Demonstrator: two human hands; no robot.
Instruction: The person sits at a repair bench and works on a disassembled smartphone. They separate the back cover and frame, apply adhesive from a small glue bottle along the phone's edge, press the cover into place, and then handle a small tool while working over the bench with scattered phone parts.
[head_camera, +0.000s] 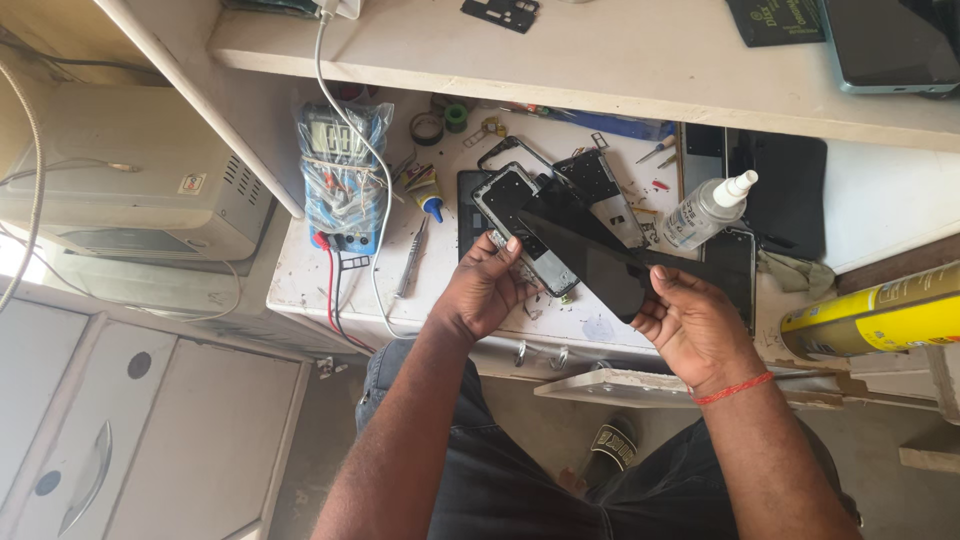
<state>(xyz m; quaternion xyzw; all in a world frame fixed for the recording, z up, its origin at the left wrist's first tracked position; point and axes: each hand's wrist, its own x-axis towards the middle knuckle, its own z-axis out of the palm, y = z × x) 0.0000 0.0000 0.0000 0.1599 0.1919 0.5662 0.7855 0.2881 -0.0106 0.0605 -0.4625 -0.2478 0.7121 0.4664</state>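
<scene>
Two hands, one dark screen panel, one phone frame (opened), one multimeter, one spray bottle, one yellow can.

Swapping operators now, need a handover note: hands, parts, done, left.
Left hand: grips the opened phone frame at its lower end, above the bench edge.
Right hand: holds the black screen panel by its right end; the panel is tilted and lies partly across the frame.
Nearby on the white bench: multimeter, tweezers, clear dropper bottle, yellow spray can.
Done: panel is off the frame.
Left: panel not seated; frame open.
</scene>
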